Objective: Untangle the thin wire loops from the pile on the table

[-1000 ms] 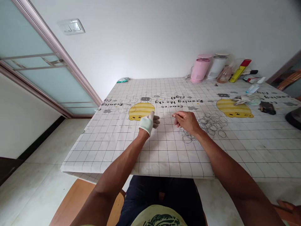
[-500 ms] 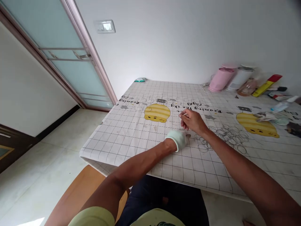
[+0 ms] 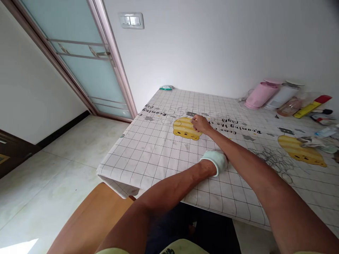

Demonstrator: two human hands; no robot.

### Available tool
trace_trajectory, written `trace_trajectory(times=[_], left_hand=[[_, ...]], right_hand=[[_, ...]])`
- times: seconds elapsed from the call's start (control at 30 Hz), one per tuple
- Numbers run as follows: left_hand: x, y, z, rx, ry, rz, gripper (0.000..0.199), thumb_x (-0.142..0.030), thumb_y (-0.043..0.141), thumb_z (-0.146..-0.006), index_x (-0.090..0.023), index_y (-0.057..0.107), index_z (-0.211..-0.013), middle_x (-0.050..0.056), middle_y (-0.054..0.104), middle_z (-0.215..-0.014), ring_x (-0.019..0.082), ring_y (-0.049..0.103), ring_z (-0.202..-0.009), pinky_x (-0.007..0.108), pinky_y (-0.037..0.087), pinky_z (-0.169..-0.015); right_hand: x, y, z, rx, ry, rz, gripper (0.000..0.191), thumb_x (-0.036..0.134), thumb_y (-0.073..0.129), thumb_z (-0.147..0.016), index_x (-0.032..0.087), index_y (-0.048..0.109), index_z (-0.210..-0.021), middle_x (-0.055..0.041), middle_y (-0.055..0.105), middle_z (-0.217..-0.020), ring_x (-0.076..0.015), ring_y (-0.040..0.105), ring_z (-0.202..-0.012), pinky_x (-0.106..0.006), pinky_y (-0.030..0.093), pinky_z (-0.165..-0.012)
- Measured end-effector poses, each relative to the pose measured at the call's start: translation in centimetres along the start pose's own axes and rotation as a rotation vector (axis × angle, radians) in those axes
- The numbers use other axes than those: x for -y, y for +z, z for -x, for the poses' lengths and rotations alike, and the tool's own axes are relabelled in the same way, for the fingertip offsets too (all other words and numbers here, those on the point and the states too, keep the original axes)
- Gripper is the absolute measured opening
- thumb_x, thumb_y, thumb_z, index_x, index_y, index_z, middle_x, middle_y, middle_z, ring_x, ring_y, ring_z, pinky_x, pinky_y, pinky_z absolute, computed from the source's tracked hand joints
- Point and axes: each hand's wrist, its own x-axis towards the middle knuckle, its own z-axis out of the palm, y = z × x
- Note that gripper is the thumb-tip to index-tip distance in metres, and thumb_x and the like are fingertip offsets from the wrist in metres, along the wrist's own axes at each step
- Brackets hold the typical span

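My left hand rests low over the table, covered to the wrist by a pale mint-green cloth piece with a rolled cuff, like a sock or glove. Its fingers are hidden by the cloth and by my right forearm. Farther forward, my right hand hovers above the printed yellow bear, its fingers pinched together. Whatever the pinch holds is too small to make out. To the right of my right forearm lies a loose tangle of dark thread on the tablecloth.
A checked tablecloth covers the table. Against the wall at the right stand a pink container, a white one and a yellow-red box. A small green-white packet lies at the far left corner. An orange-brown seat is below.
My right hand has moved forward and left, away from the covered left hand, staying pinched. The view has shifted, and the covered left hand now sits partly behind my right forearm.
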Motion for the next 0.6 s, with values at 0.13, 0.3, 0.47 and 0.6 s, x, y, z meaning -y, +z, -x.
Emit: trace_trajectory(times=[0.13, 0.3, 0.47, 0.6], left_hand=[[-0.1, -0.2, -0.2, 0.029, -0.022, 0.039, 0.044, -0.031, 0.045, -0.101, -0.020, 0.065, -0.139, 0.014, 0.071, -0.134, 0.035, 0.068, -0.120, 0.052, 0.055, -0.100], [0.1, 0.0, -0.5, 0.014, -0.029, 0.120, 0.044, -0.031, 0.049, -0.099, -0.018, 0.069, -0.136, 0.018, 0.073, -0.128, 0.039, 0.069, -0.117, 0.055, 0.055, -0.099], [0.6, 1.0, -1.6, -0.007, -0.004, 0.127, 0.045, -0.032, 0.051, -0.099, -0.016, 0.069, -0.136, 0.020, 0.071, -0.131, 0.040, 0.069, -0.117, 0.053, 0.054, -0.097], [0.7, 1.3, -2.0, 0.022, -0.030, 0.110, 0.044, -0.034, 0.051, -0.100, -0.018, 0.069, -0.136, 0.018, 0.071, -0.134, 0.037, 0.068, -0.119, 0.051, 0.053, -0.103]], right_hand=[[-1.3, 0.3, -1.8, 0.013, 0.062, 0.032, 0.009, 0.022, 0.058, -0.101, 0.021, 0.055, -0.092, 0.0028, 0.060, -0.053, -0.0111, 0.052, -0.040, -0.021, 0.038, -0.042], [-1.9, 0.6, -3.2, 0.043, 0.107, 0.049, 0.011, 0.026, 0.064, -0.099, 0.020, 0.058, -0.093, 0.0018, 0.063, -0.053, -0.0113, 0.051, -0.038, -0.022, 0.037, -0.042], [-1.7, 0.6, -4.0, 0.058, 0.123, 0.058, 0.013, 0.025, 0.067, -0.097, 0.019, 0.061, -0.088, -0.0008, 0.065, -0.055, -0.0110, 0.051, -0.038, -0.023, 0.039, -0.043], [-1.4, 0.6, -3.9, 0.064, 0.133, 0.040, 0.012, 0.027, 0.067, -0.097, 0.018, 0.064, -0.089, -0.0030, 0.068, -0.058, -0.0111, 0.049, -0.038, -0.024, 0.040, -0.043]])
